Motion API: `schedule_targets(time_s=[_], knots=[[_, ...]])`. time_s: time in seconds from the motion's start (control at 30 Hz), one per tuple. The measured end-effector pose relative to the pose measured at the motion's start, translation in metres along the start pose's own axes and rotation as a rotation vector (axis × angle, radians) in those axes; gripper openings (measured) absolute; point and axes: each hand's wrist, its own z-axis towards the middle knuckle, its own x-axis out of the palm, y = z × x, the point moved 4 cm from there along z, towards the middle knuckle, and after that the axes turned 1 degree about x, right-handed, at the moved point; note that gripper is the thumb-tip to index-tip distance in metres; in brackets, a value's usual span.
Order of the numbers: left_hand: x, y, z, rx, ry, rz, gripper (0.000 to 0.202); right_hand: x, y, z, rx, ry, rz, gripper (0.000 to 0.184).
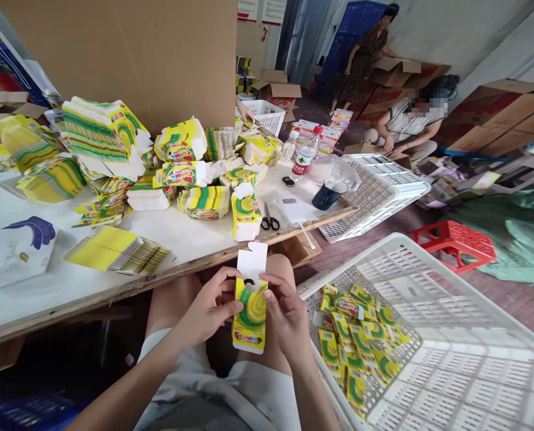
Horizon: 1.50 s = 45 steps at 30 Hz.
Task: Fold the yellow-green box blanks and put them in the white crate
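Over my lap I hold a small yellow and green cardboard box [250,317], its white top flap standing up. My left hand [218,299] pinches its left edge between thumb and fingers. On the opposite edge my right hand [285,308] grips it near the top, fingers at the base of the flap. A dark curved shape shows at the notch below the flap; I cannot make out what it is. Flat cartons of the same print lie in bundles [204,202] on the table [159,284] in front of me.
Right of my legs stands a white plastic crate [455,353] with several finished-looking yellow boxes [357,335]. Scissors [270,220], a water bottle [305,157] and a dark cup [326,197] are at the table's right end. A red stool [462,242] and two people [410,123] are beyond.
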Motion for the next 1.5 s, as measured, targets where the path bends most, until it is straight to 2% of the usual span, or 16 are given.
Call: schedule_targets(time_s=[0.23, 0.37, 0.43, 0.53, 0.57, 0.63, 0.7, 0.73, 0.87, 0.97, 1.1, 1.3, 1.4, 1.5], knots=[[0.005, -0.001, -0.004, 0.047, 0.003, 0.034, 0.039, -0.001, 0.012, 0.001, -0.094, -0.021, 0.095, 0.01], [0.006, -0.002, -0.004, 0.006, 0.052, -0.04, 0.078, 0.0, 0.007, 0.005, -0.056, 0.022, 0.089, 0.009], [0.007, 0.0, -0.003, -0.026, 0.098, -0.037, 0.086, -0.003, 0.005, 0.006, -0.062, -0.027, 0.042, 0.01], [0.006, 0.002, -0.001, -0.018, 0.085, 0.073, 0.064, -0.014, 0.004, 0.007, -0.054, -0.215, -0.005, 0.02], [0.005, 0.002, 0.0, 0.009, 0.062, 0.131, 0.054, -0.015, 0.003, 0.007, -0.024, -0.214, 0.002, 0.024], [0.004, 0.001, 0.0, 0.068, 0.024, 0.243, 0.04, -0.013, 0.002, 0.008, 0.065, -0.061, 0.03, 0.03], [0.004, 0.001, 0.0, 0.1, 0.022, 0.318, 0.036, -0.007, 0.001, 0.007, 0.132, 0.131, -0.008, 0.032], [0.005, 0.001, 0.0, 0.1, 0.032, 0.337, 0.037, -0.006, 0.001, 0.007, 0.141, 0.174, -0.071, 0.033], [0.006, 0.001, -0.001, 0.102, 0.077, 0.33, 0.043, -0.006, 0.005, 0.011, 0.07, 0.124, -0.425, 0.027], [0.005, -0.002, 0.0, 0.067, 0.082, 0.263, 0.047, -0.004, 0.007, 0.013, 0.032, 0.103, -0.52, 0.027], [0.005, -0.006, 0.003, 0.035, 0.063, 0.228, 0.05, 0.002, 0.002, 0.014, 0.078, 0.147, -0.45, 0.04], [0.002, -0.007, 0.009, 0.086, 0.016, 0.357, 0.046, 0.0, -0.005, 0.02, 0.135, 0.08, -0.48, 0.043], [-0.006, -0.006, 0.011, 0.029, 0.011, 0.281, 0.05, -0.002, -0.003, 0.022, 0.085, 0.126, -0.316, 0.042], [-0.007, -0.004, 0.011, -0.025, 0.046, 0.197, 0.053, -0.003, -0.006, 0.021, 0.067, 0.039, -0.097, 0.028]])
